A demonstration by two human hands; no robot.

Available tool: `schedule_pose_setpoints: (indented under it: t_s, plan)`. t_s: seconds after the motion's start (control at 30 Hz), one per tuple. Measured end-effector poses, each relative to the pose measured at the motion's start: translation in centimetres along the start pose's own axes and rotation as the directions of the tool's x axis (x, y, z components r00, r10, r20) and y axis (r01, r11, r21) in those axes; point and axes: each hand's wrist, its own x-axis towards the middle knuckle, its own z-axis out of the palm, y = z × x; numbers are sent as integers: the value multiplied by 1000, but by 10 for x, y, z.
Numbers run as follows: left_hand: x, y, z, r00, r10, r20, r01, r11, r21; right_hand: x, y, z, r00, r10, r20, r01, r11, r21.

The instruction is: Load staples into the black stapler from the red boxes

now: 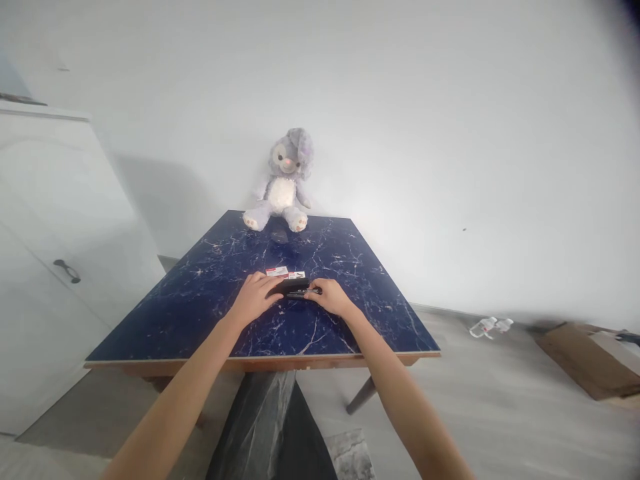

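Observation:
A black stapler (296,287) lies on the blue marbled table, its upper arm raised from its lower part at the right, so it looks opened. My left hand (256,297) is wrapped over its left end, with the thumb along the near side. At the other end, my right hand (328,295) is closed with fingertips pinched at the opening. Whether those fingertips also hold some small piece cannot be made out. Just behind the stapler are two small red and white boxes (277,272), the right one partly overlapped by the stapler.
A grey and white plush toy (283,187) sits at the table's (200,300) back edge against the wall. A white cabinet (55,267) stands to the left. On the floor at right lie clear plastic bottles (483,327) and a cardboard box (585,357).

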Motion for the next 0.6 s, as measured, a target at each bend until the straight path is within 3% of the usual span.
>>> schedule_pose_setpoints:
  t_s: [0.13,0.3,0.37,0.47,0.53,0.6]
  plan:
    - [-1,-4,1,1000,-10,11,10,1000,1,-7,8,-8,1000,29,8,-30,993,116]
    - [-3,-2,-3,999,-29,-24,28,999,-38,-9,8,-9,999,6,-37,-4,998,57]
    - [-3,-2,-7,992,-87,-90,80,994,-75,-8,6,-7,997,-36,-61,39,999,38]
    - [-1,-8,-7,945,-249,-211,228,966,-121,-8,3,-5,990,-134,-51,135,990,28]
    - [1,-14,-3,924,-325,-203,299,942,-149,-7,2,-4,983,-183,-26,183,983,16]
    - [3,-21,2,929,-355,-104,331,923,-196,-7,1,-3,979,-202,-16,202,979,-6]
